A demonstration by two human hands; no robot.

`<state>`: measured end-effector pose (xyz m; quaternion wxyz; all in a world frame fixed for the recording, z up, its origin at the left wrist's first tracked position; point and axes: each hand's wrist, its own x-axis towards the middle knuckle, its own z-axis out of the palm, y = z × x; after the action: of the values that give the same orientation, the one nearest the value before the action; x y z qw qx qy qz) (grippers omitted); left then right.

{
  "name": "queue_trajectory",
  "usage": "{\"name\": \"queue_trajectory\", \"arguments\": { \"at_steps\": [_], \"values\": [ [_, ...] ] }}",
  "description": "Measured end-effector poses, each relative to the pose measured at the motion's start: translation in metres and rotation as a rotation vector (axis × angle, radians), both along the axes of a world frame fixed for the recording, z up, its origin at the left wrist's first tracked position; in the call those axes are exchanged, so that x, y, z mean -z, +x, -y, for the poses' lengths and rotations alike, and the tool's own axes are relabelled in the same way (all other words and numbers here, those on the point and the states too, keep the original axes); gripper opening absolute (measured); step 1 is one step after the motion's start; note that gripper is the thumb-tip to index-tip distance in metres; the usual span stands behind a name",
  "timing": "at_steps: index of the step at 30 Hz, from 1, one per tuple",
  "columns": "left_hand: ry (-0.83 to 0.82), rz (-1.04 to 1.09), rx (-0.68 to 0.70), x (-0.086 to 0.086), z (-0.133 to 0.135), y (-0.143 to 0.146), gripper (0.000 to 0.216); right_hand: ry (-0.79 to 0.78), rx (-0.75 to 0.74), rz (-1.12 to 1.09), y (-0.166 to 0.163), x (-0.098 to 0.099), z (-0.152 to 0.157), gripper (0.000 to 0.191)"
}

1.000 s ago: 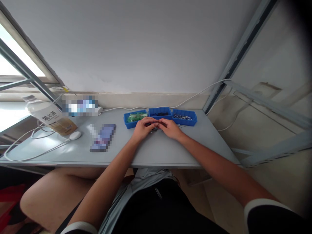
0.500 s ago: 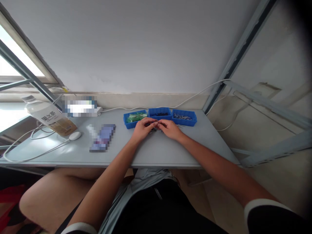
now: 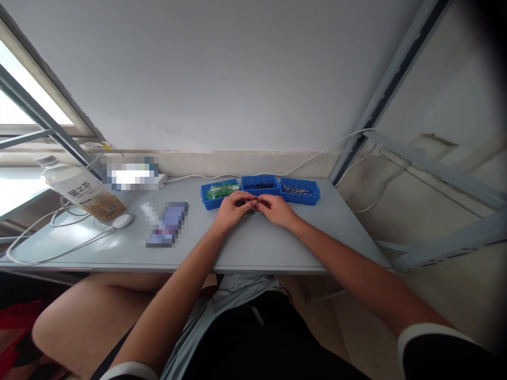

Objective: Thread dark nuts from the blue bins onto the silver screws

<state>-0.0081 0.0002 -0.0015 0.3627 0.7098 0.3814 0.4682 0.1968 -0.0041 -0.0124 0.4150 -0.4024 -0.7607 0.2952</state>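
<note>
Mid-frame, the left hand (image 3: 233,210) and right hand (image 3: 276,211) curl together, pinching what I can't tell. Blue trays (image 3: 300,199) behind hold green, dark and silvery pieces (image 3: 295,189).

1. left forearm (image 3: 178,287) slants up and inward from the lower left, bare down to the wrist (image 3: 219,228).
2. right forearm (image 3: 348,266) kinda mirrors it from the lower right, lying at a flatter slant.
3. left hand (image 3: 233,211) has its fingers arched over and the thumb pointing at the other one.
4. right hand (image 3: 277,211) is curled too, fingertips right up by the left's.
5. both wrists look pretty straight; can't tell how tight the fingers are, too small.
</note>
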Motion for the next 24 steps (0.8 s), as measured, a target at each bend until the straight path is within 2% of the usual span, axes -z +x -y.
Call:
{"name": "queue_trajectory", "arguments": {
  "at_steps": [24],
  "values": [
    [0.006,-0.014,0.014,0.0035,0.0001,0.0007,0.028,-0.007,-0.001,0.002,-0.0003,-0.0023,0.0016,0.025]
  ]
}}
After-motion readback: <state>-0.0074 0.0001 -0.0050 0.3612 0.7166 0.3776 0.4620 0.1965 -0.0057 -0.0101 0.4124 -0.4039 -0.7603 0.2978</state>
